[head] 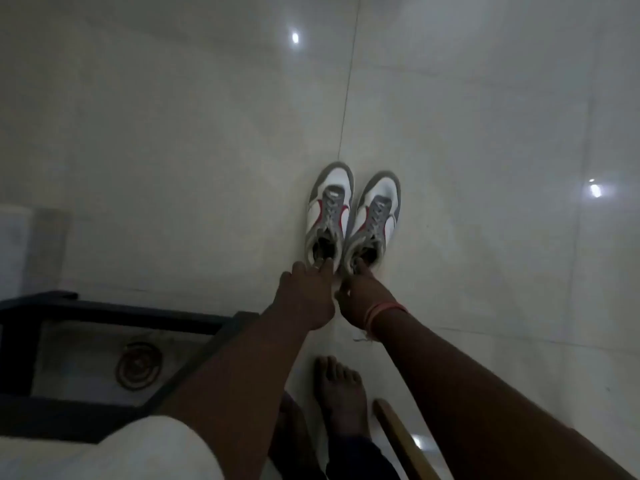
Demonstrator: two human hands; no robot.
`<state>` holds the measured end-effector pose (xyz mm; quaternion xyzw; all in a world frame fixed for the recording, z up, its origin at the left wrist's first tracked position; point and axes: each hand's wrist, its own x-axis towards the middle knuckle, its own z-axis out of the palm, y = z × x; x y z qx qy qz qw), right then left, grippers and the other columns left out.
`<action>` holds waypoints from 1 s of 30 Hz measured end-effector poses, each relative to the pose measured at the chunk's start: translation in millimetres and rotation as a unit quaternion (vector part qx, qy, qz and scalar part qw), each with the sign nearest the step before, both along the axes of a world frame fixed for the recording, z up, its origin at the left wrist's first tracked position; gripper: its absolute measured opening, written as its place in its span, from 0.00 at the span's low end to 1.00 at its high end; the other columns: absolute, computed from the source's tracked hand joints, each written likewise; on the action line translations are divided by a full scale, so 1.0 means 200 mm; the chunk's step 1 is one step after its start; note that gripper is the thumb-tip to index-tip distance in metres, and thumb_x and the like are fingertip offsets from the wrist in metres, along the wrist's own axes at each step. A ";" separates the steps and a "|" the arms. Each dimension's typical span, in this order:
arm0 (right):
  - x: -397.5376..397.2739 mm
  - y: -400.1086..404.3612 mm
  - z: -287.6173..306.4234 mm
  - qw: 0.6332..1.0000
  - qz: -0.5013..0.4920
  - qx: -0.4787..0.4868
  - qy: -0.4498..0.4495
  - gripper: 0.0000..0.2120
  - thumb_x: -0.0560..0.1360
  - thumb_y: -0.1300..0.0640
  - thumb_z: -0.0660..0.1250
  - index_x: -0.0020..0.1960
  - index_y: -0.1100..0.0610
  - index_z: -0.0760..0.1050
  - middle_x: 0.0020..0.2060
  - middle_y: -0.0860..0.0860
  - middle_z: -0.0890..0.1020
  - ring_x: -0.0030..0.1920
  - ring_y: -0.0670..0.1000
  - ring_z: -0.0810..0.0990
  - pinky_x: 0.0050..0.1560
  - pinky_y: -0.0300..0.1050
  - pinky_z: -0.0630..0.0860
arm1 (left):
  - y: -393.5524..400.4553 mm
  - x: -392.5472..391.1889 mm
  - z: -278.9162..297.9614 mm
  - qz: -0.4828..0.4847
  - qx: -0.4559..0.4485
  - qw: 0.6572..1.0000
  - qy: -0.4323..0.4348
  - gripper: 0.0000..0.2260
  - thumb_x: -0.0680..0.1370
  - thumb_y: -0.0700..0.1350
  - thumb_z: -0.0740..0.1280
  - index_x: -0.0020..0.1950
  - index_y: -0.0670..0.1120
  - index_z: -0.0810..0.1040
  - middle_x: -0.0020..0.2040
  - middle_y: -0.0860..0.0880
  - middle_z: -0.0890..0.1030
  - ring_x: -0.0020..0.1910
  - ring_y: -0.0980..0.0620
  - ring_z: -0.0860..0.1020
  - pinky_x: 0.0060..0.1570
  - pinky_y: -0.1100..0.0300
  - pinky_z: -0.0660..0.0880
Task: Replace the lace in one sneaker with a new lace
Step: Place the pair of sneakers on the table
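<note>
Ok so both my arms are stretched out and down toward a pair of sneakers sitting side by side on the pale tiled floor (467, 133), toes pointing away from me; they're white with grey toe caps and a red stripe down the side, grey laces done up on both. The left sneaker (329, 209) and the right sneaker (375, 216) are touching or near enough, right next to a grout line in the tiles.

My left hand (304, 296) is at the heel collar of the left one, fingers curled over the back edge and gripping it; my right hand (360, 296) is doing the same at the heel of the right one, fingertips tucked down into the opening and closed on the collar. The two hands are just beside each other, nearly touching at the knuckles. It's pretty dim so I can't tell exactly how each finger sits.

There's an orange thread band (382, 311) on my right wrist with a frayed end hanging off; my bare foot (341, 393) is on the floor below the hands. To my left is a dark-framed low table (114, 317) with a glass top, and a spiral coil thing (138, 366) showing through it; a wooden stick (398, 434) lies near my foot on the right.
</note>
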<state>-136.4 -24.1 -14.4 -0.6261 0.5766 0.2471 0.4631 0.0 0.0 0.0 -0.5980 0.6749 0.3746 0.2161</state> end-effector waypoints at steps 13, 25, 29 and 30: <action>-0.12 0.02 -0.14 0.951 -0.264 -0.108 0.119 0.21 0.76 0.59 0.66 0.66 0.61 0.63 0.59 0.63 0.73 0.51 0.67 0.80 0.47 0.53 0.77 | 0.04 -0.07 -0.24 0.358 -0.044 0.933 -0.006 0.33 0.78 0.46 0.69 0.78 0.39 0.58 0.71 0.37 0.68 0.62 0.36 0.75 0.57 0.45 0.77; -0.02 -0.06 0.27 0.971 -0.179 -0.100 0.122 0.10 0.75 0.56 0.65 0.52 0.59 0.79 0.48 0.59 0.83 0.49 0.62 0.82 0.47 0.45 0.74 | 0.00 0.06 0.21 0.377 -0.013 0.925 -0.042 0.08 0.81 0.43 0.63 0.53 0.42 0.79 0.54 0.41 0.81 0.53 0.39 0.81 0.51 0.51 0.78; 0.06 -0.16 0.71 0.974 -0.154 -0.136 0.092 0.10 0.75 0.55 0.64 0.52 0.60 0.78 0.48 0.59 0.83 0.49 0.62 0.81 0.43 0.44 0.70 | -0.04 0.14 0.65 0.407 -0.058 0.910 -0.049 0.08 0.80 0.43 0.63 0.52 0.42 0.80 0.52 0.41 0.82 0.51 0.40 0.82 0.49 0.51 0.78; 0.09 -0.19 0.83 0.975 -0.148 -0.144 0.085 0.10 0.76 0.55 0.64 0.52 0.60 0.78 0.48 0.59 0.83 0.49 0.62 0.81 0.42 0.43 0.68 | -0.05 0.16 0.76 0.416 -0.075 0.905 -0.046 0.08 0.80 0.43 0.63 0.52 0.42 0.80 0.51 0.41 0.83 0.51 0.39 0.82 0.49 0.51 0.78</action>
